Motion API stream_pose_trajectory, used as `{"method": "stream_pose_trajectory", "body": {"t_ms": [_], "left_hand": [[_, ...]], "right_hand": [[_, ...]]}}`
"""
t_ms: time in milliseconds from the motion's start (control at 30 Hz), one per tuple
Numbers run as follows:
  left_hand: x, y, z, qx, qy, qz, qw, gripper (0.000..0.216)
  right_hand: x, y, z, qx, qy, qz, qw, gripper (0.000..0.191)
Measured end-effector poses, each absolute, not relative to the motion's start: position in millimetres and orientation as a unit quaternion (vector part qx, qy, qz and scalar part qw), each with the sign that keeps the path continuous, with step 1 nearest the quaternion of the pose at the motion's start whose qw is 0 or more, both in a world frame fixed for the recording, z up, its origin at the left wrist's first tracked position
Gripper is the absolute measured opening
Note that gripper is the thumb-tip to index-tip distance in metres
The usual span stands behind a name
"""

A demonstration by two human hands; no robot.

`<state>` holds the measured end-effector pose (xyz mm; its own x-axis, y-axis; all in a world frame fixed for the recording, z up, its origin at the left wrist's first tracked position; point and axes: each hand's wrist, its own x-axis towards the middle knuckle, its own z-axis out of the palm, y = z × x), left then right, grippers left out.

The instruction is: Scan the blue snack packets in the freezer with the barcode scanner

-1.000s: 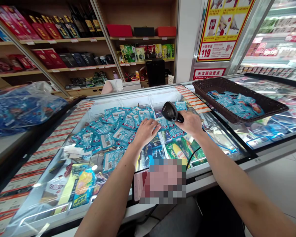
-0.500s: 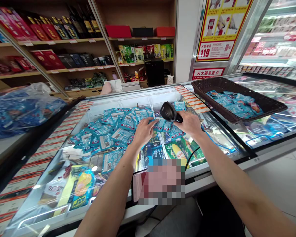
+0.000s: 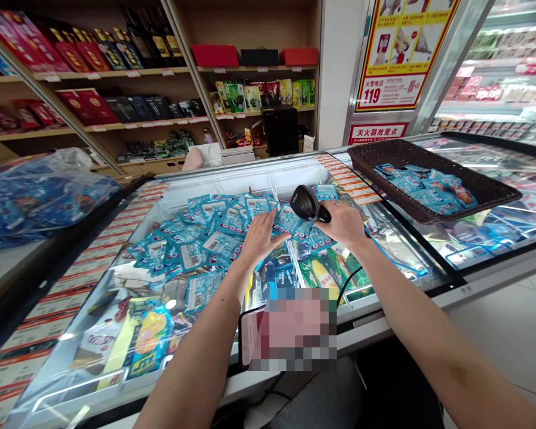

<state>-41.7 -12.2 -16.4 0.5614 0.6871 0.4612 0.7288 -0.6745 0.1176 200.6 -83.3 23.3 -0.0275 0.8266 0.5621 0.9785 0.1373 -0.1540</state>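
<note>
My right hand (image 3: 345, 225) is wrapped round the handle of a black barcode scanner (image 3: 304, 202), whose head tilts over small blue packets. My left hand (image 3: 259, 238) rests just left of it, fingers stretched forward and thumb apart, with nothing visible in its grasp. Between the hand and the scanner lies a blue packet (image 3: 287, 219) with a white label area. A loose heap of similar blue packets (image 3: 218, 223), several with barcodes facing up, spreads leftward over the glass top of a chest freezer (image 3: 178, 351). The scanner's cable runs down under my right forearm.
A brown woven basket (image 3: 495, 195) holding more blue packets stands at the right. To the left sits a large clear plastic bag (image 3: 40, 196) of blue packets. A phone (image 3: 250, 339), partly pixelated, lies at the near edge. Shelves (image 3: 174, 72) of goods stand behind.
My left thumb has spread away from the fingers and drawn back from the packet near the scanner, showing more of that packet. My right hand and the scanner have hardly moved.
</note>
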Motion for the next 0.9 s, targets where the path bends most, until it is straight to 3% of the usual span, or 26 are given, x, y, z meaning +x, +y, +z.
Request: {"method": "stream_pose_trajectory", "body": {"t_ms": [167, 533, 900], "left_hand": [[-42.1, -12.4, -16.1, -0.863, -0.431, -0.263, 0.024, 0.084], [-45.1, -15.0, -11.1, -0.788, -0.492, -0.367, -0.045, 0.048], [-48.1, -11.4, -12.3, -0.734, -0.526, -0.425, -0.064, 0.039]], "right_hand": [[200.4, -83.4, 23.4, -0.644, -0.702, -0.132, 0.275, 0.036], [200.2, -83.8, 22.8, -0.632, -0.707, -0.138, 0.287, 0.034], [198.7, -85.5, 22.8, -0.624, -0.718, -0.135, 0.277, 0.036]]}}
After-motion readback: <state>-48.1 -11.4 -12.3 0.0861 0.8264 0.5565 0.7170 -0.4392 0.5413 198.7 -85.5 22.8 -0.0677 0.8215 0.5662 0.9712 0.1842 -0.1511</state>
